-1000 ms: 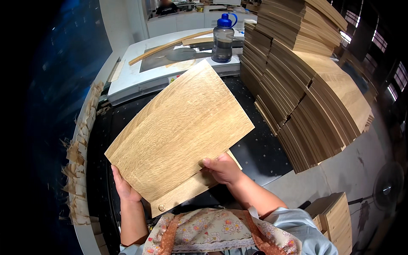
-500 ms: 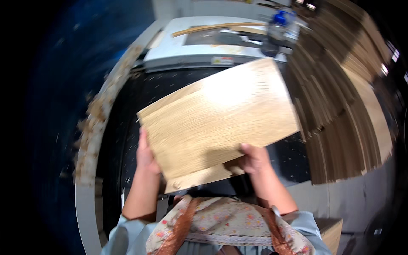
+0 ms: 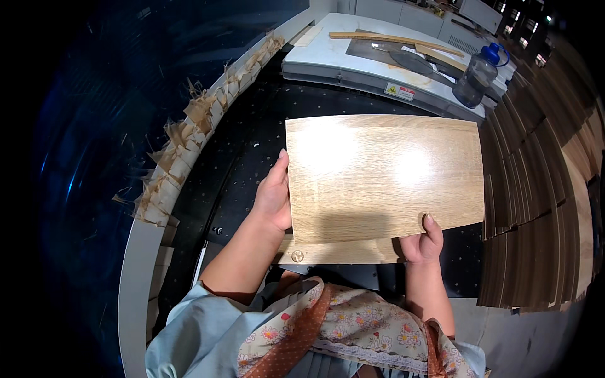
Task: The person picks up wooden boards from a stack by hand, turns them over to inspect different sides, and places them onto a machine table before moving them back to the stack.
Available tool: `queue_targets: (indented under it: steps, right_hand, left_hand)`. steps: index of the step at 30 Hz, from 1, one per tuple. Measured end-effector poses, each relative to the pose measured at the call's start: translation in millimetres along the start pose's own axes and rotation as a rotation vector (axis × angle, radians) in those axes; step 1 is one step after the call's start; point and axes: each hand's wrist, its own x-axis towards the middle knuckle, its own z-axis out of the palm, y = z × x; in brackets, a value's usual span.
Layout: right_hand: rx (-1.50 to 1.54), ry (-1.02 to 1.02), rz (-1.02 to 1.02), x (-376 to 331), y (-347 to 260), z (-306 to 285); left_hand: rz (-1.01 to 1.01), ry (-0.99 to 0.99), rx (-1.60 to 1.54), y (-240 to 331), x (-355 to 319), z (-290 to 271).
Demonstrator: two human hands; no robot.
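A light wood-grain board (image 3: 384, 176) hangs level in front of me, its glossy face catching two bright patches of light. My left hand (image 3: 274, 195) grips its left edge, the thumb lying along the side. At the lower right edge, my right hand (image 3: 423, 242) holds it with the thumb on top and the fingers folded underneath. Below the board's near edge shows a strip of the same wood pattern (image 3: 346, 253) with a round fitting (image 3: 297, 256) at its left end; whether it is a second board underneath I cannot tell.
Under the board lies a black surface (image 3: 246, 145) with pale specks. A white machine top (image 3: 315, 60) at the back carries wooden strips (image 3: 391, 41) and a bottle with a blue lid (image 3: 476, 82). Stacked boards (image 3: 535, 189) stand at right. Torn brown tape (image 3: 183, 138) lines the left rail.
The board has turned clockwise from a tilt to nearly level, both hands still on it. My view has shifted, so the machine top now appears farther right.
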Motion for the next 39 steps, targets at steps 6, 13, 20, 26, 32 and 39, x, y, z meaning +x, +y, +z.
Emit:
queue_targets:
  steps: [6, 13, 20, 26, 32, 39]
  right_hand:
    - [0.08, -0.024, 0.045, -1, 3, -6]
    - [0.111, 0.086, 0.072, -14, 4, -25]
    - [0.087, 0.215, 0.055, -28, 8, -29]
    - [-0.047, 0.268, 0.094, -30, 16, -33]
    - [-0.038, 0.263, 0.057, -35, 14, -32]
    - [0.108, 0.225, 0.027, -33, -4, -28]
  left_hand:
    - [-0.03, -0.019, -0.027, -4, 7, -5]
    - [0.146, 0.197, 0.443, -12, 32, -37]
    - [-0.077, 0.003, 0.069, -29, 50, -78]
    - [-0.134, -0.081, 0.2, -32, 52, -78]
    - [-0.111, -0.041, 0.316, -28, 53, -68]
    - [0.181, -0.107, 0.853, -17, 150, -59]
